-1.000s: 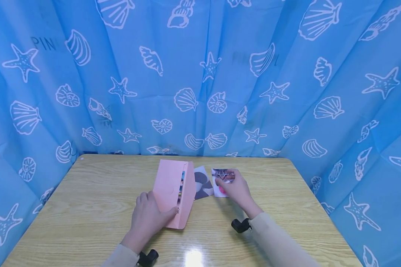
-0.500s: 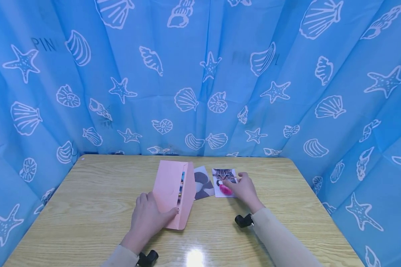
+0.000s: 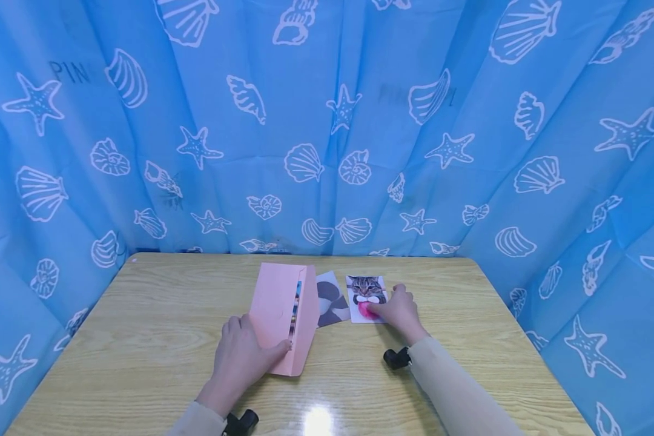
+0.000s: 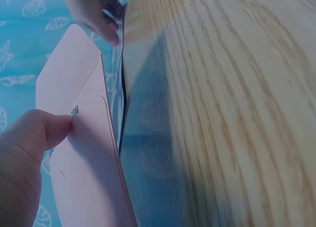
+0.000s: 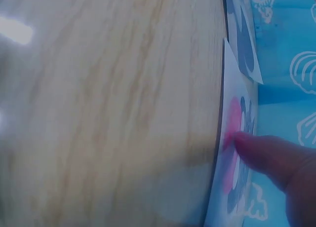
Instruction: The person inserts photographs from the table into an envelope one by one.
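Note:
A pink envelope [image 3: 275,303] stands at the middle of the table, with colourful card edges [image 3: 295,309] showing in its opening. My left hand [image 3: 242,351] grips its near left side, thumb at the opening; in the left wrist view the thumb [image 4: 54,126] presses on the pink paper. To the right, a cat photo card [image 3: 366,287] with a pink patch lies on the table. My right hand [image 3: 403,312] is at that card's right edge, curled fingers along the edge. In the right wrist view its thumb [image 5: 261,150] touches the card's printed face.
A grey-and-white picture card [image 3: 329,297] lies between the envelope and the cat photo card, partly behind the envelope's flap. The wooden table [image 3: 142,321] ends at a blue shell-patterned curtain [image 3: 316,121] at the back.
My right hand has shifted right, from over the cat photo card to its right edge, uncovering the picture; its thumb has come down onto the pink patch. The left hand and envelope stay put.

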A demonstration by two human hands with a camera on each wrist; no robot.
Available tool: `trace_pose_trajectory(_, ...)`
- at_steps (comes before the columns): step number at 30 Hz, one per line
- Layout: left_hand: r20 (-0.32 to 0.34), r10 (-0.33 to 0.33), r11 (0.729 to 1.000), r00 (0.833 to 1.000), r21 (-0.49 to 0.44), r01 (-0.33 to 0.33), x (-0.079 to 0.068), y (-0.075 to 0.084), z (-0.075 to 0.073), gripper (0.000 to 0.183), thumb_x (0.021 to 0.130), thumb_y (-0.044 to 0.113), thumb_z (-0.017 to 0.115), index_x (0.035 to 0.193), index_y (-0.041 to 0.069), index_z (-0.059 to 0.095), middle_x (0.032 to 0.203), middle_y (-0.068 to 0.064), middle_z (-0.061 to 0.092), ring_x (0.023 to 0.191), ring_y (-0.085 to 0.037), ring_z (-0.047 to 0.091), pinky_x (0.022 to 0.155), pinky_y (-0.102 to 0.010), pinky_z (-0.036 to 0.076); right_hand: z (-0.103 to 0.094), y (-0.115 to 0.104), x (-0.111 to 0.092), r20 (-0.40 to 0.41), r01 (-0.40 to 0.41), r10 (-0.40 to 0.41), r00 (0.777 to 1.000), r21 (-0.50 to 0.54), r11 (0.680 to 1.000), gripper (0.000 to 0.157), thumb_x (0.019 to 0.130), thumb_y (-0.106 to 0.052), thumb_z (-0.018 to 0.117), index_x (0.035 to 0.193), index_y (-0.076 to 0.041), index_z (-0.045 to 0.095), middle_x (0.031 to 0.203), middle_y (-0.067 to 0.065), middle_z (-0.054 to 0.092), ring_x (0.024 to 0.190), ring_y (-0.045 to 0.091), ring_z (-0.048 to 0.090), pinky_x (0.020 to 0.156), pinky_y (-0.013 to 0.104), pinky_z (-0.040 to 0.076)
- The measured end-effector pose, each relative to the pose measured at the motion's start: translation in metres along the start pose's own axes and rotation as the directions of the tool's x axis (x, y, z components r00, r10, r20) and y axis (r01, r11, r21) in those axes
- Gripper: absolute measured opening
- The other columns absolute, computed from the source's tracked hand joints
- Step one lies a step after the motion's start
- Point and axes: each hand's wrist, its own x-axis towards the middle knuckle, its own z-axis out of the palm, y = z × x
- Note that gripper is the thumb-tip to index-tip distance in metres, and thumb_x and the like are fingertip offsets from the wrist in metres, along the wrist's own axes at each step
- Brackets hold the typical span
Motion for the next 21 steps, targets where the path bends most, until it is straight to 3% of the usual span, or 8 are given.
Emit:
trace_pose_trajectory(10, 0.000, -0.001, 1.000, 1.000, 0.002, 0.001, 0.0002, 0.0009, -0.0013, 0.105, 0.065, 0.074, 0.069, 0.120, -0.012, 0.049, 0.102, -0.019, 0.050, 0.091, -0.029, 0.044, 0.071, -0.041, 0.046, -0.0044, -0.0040, -0.0018, 0.035, -0.005, 0.005, 0.999, -0.018, 1.000, 0.083, 0.075, -0.032, 0.083, 0.126, 0.013, 0.036, 0.110, 0.031, 0.052, 0.098, 0.044, 0.054, 0.085, 0.054, 0.044)
trace_pose_trajectory(21, 0.007, -0.005, 1.000, 1.000, 0.002, 0.005, 0.0001, -0.0009, -0.0012, 0.106, 0.064, 0.074, 0.069, 0.121, -0.012, 0.048, 0.103, -0.019, 0.049, 0.091, -0.029, 0.044, 0.071, -0.043, 0.045, -0.0030, -0.0054, -0.0015, 0.050, -0.023, 0.023, 0.998, -0.004, 1.000, 0.067, 0.074, -0.030, 0.084, 0.112, 0.008, 0.045, 0.098, 0.021, 0.052, 0.085, 0.034, 0.053, 0.076, 0.047, 0.044)
